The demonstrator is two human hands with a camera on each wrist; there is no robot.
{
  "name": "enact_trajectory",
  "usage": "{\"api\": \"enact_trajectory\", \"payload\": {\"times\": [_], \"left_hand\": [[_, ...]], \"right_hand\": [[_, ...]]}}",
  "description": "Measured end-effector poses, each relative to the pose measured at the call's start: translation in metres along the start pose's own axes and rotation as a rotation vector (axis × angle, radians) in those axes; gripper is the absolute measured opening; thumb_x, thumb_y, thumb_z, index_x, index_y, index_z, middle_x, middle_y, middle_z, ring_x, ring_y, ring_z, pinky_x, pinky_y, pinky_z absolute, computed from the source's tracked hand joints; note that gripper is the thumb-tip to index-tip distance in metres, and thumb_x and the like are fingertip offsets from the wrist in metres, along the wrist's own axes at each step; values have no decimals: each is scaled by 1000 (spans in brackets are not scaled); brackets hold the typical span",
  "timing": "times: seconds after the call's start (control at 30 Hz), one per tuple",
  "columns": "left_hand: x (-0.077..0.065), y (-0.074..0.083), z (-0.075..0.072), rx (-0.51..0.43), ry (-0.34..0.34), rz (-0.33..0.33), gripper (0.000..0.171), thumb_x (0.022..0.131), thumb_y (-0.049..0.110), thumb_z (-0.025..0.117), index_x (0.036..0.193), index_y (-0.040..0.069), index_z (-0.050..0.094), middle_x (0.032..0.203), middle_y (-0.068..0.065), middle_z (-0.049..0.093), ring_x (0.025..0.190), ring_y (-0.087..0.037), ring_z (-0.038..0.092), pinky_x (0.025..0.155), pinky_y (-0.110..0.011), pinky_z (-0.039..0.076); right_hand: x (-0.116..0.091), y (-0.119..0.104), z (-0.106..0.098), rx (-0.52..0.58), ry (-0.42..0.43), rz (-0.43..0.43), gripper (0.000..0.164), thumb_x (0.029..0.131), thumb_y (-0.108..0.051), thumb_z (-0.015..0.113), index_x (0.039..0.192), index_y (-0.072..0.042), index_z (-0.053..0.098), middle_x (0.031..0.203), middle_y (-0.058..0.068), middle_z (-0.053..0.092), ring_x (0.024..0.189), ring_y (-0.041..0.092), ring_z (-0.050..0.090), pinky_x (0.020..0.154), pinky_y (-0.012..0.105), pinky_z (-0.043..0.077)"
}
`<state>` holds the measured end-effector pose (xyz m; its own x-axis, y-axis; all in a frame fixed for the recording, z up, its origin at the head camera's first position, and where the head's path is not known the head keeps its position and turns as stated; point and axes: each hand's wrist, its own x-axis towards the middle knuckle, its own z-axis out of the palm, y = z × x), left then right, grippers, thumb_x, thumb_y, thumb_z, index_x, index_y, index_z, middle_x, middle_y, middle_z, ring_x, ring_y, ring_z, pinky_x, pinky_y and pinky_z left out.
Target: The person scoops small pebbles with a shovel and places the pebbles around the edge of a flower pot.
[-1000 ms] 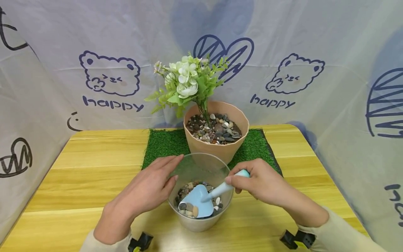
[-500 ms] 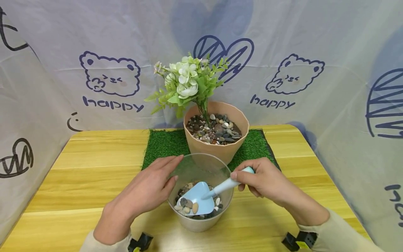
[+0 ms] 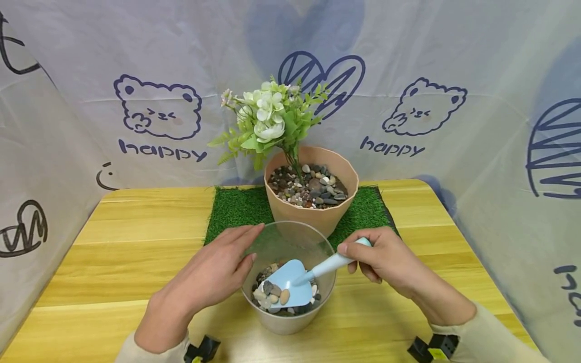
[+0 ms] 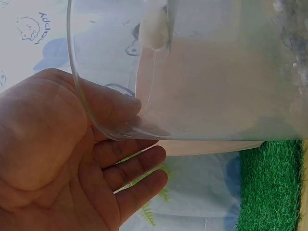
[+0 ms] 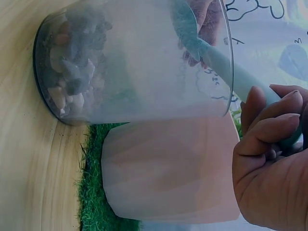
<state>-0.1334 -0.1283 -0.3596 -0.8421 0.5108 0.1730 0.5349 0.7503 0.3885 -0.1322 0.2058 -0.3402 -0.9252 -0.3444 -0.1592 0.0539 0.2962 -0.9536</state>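
A clear plastic bucket [image 3: 292, 322] with pebbles in its bottom stands on the table before me. My left hand [image 3: 213, 269] holds its left rim; in the left wrist view the thumb [image 4: 113, 103] shows through the clear wall and the other fingers lie outside. My right hand [image 3: 381, 259] grips the handle of a light blue hand trowel [image 3: 297, 292] near its end, from beyond the right rim. The trowel's blade is inside the bucket, tilted down to the left, with several pebbles [image 3: 274, 291] on its front end. The right wrist view shows fingers curled round the handle.
Just behind the bucket, a peach flowerpot [image 3: 313, 217] holds soil, pebbles and a white flower bouquet [image 3: 272, 116]. It stands on a green turf mat [image 3: 236, 206]. A printed cloth [image 3: 254, 30] encloses the wooden table [image 3: 136, 227] at the back and sides.
My right hand has shifted slightly right and up, drawing the trowel back and raising its blade a little with pebbles on it. The left hand and bucket have stayed put.
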Motion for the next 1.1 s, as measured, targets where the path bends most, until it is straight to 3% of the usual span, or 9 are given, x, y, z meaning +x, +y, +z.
{"api": "enact_trajectory", "payload": {"times": [0.63,0.93,1.1], "left_hand": [[0,0,0,7,8,-1,59,106,18,62,162,9,43,158,-15,52,145,-34,52,121,-55,44],[0,0,0,6,12,4,59,106,19,61,162,9,43,158,-14,53,144,-34,52,121,-55,44],[-1,1,0,5,12,3,60,106,18,62,162,9,43,158,-15,53,144,-34,52,121,-55,44]], "right_hand": [[-4,-2,-15,119,209,-54,25,104,-17,65,83,-7,71,59,1,61,39,9,42,36,25,36],[-7,-21,-35,299,343,-117,33,105,-16,66,74,-9,73,55,-2,61,38,6,42,33,22,32],[-4,-33,-54,386,425,-164,27,104,-14,67,79,-7,74,56,0,61,38,6,43,33,21,33]]}}
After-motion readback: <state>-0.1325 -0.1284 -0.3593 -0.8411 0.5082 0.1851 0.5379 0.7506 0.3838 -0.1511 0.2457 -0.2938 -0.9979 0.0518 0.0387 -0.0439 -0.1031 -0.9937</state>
